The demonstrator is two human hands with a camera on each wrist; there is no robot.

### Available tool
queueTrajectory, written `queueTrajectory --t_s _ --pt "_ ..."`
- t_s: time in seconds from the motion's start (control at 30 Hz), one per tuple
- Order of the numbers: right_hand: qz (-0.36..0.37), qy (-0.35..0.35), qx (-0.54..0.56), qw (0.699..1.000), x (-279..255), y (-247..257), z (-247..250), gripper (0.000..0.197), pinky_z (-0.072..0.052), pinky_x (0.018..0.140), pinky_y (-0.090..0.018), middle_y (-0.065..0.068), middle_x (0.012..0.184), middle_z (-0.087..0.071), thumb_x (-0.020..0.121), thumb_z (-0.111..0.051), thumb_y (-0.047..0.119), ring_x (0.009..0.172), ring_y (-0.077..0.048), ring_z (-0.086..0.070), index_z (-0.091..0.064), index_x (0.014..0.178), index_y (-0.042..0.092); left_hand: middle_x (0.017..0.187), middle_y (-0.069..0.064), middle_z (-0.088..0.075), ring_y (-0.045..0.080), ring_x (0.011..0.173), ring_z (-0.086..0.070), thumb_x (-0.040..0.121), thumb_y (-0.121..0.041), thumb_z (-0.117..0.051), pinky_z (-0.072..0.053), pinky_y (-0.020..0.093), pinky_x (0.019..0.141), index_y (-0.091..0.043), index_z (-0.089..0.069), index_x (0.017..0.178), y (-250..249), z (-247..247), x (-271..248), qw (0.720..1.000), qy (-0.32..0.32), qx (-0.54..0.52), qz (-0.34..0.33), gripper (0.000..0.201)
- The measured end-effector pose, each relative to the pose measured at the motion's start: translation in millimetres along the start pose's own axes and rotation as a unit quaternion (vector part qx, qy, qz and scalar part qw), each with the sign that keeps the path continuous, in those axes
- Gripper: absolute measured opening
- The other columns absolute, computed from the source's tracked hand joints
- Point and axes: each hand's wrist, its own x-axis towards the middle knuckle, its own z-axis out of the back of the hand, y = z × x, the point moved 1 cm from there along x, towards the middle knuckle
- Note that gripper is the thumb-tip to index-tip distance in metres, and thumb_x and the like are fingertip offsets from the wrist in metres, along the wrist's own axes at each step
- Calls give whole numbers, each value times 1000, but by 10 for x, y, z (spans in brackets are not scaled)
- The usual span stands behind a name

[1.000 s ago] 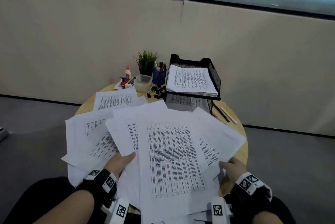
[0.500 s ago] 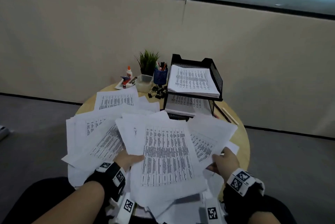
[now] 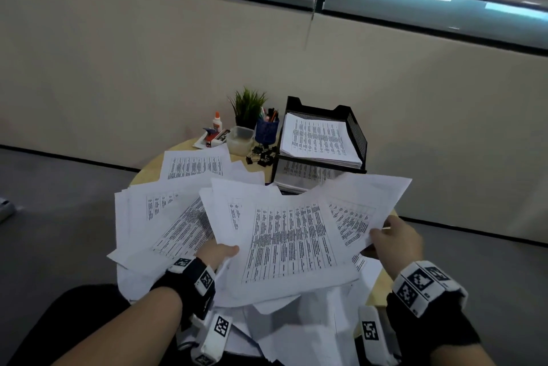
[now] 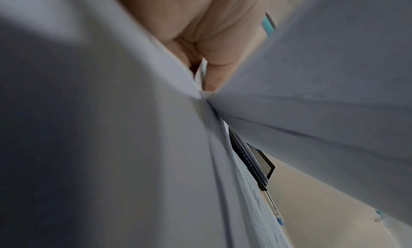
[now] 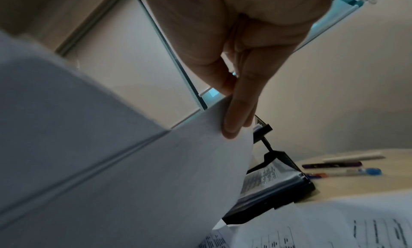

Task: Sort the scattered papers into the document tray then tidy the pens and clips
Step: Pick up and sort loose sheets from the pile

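Note:
I hold a fanned bundle of printed papers (image 3: 293, 241) above the round table. My left hand (image 3: 218, 253) grips its near left edge, thumb on top. My right hand (image 3: 394, 235) pinches the right edge (image 5: 200, 155), thumb on top, fingers (image 5: 238, 114) beneath. More scattered papers (image 3: 166, 217) cover the table's left and near side. The black two-tier document tray (image 3: 355, 140) stands at the back right, with a paper stack in each tier. Black binder clips (image 3: 262, 155) lie left of the tray. Loose pens (image 5: 341, 167) lie on the table right of the tray.
At the back stand a blue pen cup (image 3: 267, 128), a small plant (image 3: 247, 104), a clear plastic tub (image 3: 240, 140), a glue bottle (image 3: 217, 121) and a stapler (image 3: 212, 138). A beige wall rises behind the wooden table (image 3: 154, 167). Grey floor surrounds it.
Both hands have lifted the paper bundle off the table and carried it forward and right, towards the tray. The right hand rose higher along the bundle's right edge.

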Motion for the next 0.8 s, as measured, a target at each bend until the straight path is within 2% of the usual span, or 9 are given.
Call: queueTrajectory --t_s 0.07,0.17,0.2,0.33,0.47,0.6,0.7,0.73,0.8 --pt "18 -2 -13 1000 -34 38 5 12 -59 68 -40 -3 76 -67 86 -50 7 64 -20 -68 -61 88 9 122 17 -61 34 114 -57 85 -13 -68 -43 35 97 7 -57 121 -20 -4 -26 1000 -2 -7 8 42" --pt "47 46 -29 997 -126 94 -85 10 -60 66 -42 -8 76 -68 87 -50 5 61 -21 -69 -59 87 6 125 18 -60 33 114 -57 62 -34 -84 -43 44 102 4 -55 125 116 -17 100 999 20 -26 12 79" --pt "60 50 -39 996 -149 111 -111 10 -60 65 -43 -9 76 -69 88 -49 6 60 -20 -69 -59 88 4 127 17 -59 32 115 -57 60 -36 -85 -43 43 102 3 -54 126 128 -29 105 999 28 -27 15 83" --pt "80 26 -49 995 -123 160 -58 14 -59 66 -45 -6 77 -68 88 -47 8 62 -20 -69 -59 94 10 125 19 -58 35 117 -54 85 -12 -68 -41 32 87 9 -56 120 88 -30 -6 999 0 -8 34 43" --pt "91 8 -35 995 -56 218 92 16 -60 68 -41 -5 76 -70 87 -50 7 62 -20 -69 -62 82 16 128 18 -57 34 118 -53 84 -9 -67 -39 34 97 11 -55 121 67 5 30 999 -20 -29 29 43" --pt "83 0 -25 996 7 246 167 15 -60 65 -34 -7 82 -71 87 -50 8 61 -19 -70 -64 87 10 127 15 -57 33 119 -52 85 -8 -66 -38 35 100 10 -55 121 -1 -2 85 1000 -9 -12 17 42" --pt "75 -6 -20 997 38 232 189 13 -60 70 -41 -6 76 -71 86 -51 9 60 -20 -70 -64 84 8 127 21 -58 36 117 -54 86 -9 -65 -42 38 101 11 -57 119 -10 -6 119 1000 -8 -2 14 39" --pt "75 -10 -19 997 44 224 194 13 -60 70 -42 -6 74 -70 85 -51 9 59 -21 -70 -63 81 7 127 24 -58 38 116 -55 86 -9 -64 -44 39 97 11 -57 119 -12 -4 118 1000 -7 10 17 39" --pt "73 -18 -17 997 44 212 205 13 -60 71 -43 -6 72 -70 84 -52 9 57 -21 -69 -63 78 6 125 32 -55 45 108 -57 88 -8 -62 -46 32 72 12 -55 120 -2 -11 143 1000 -9 25 15 38"
